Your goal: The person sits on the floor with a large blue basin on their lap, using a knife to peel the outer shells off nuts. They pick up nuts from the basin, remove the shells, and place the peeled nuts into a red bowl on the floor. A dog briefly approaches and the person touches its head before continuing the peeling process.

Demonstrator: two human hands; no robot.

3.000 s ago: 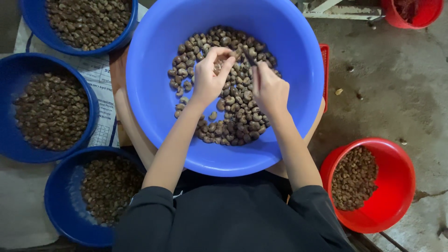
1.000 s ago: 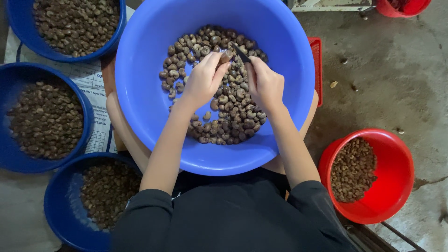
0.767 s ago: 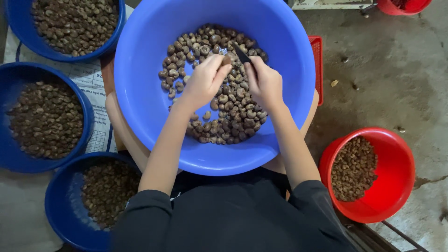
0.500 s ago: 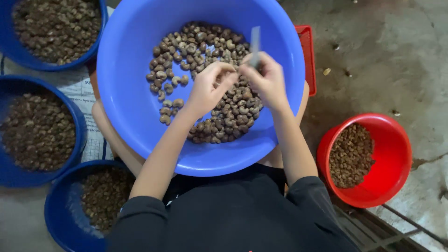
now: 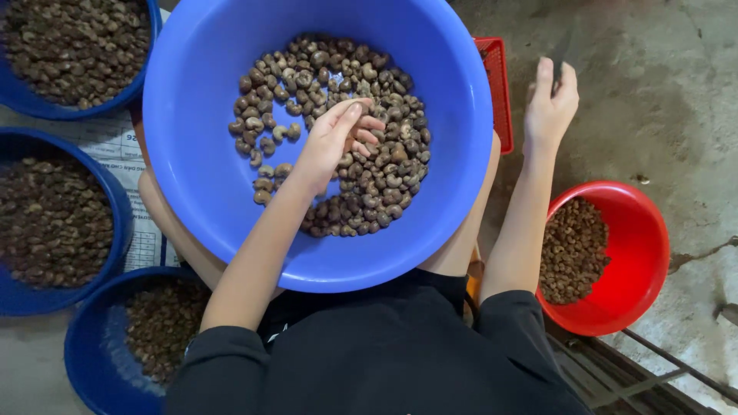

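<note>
The left hand point(image 5: 338, 138) rests palm down on a heap of brown, curved nuts point(image 5: 346, 131), fingers curled loosely and touching the nuts; whether it pinches one cannot be told. The nuts lie in a large blue basin point(image 5: 200, 154) held on the person's lap. The right hand point(image 5: 550, 104) is raised outside the basin, over the grey concrete floor point(image 5: 653, 92) to the right, fingers extended upward and close together; something thin and dark seems to sit between them, too blurred to name. A red crate point(image 5: 498, 84) peeks out just behind the basin's right rim. Below the right forearm, a red bowl point(image 5: 638, 253) on the floor holds smaller brown pieces. On the left, three darker blue bowls point(image 5: 92, 353) hold dark brown nuts, with printed paper point(image 5: 131, 154) lying between them. The person wears black sleeves point(image 5: 369, 361).
</note>
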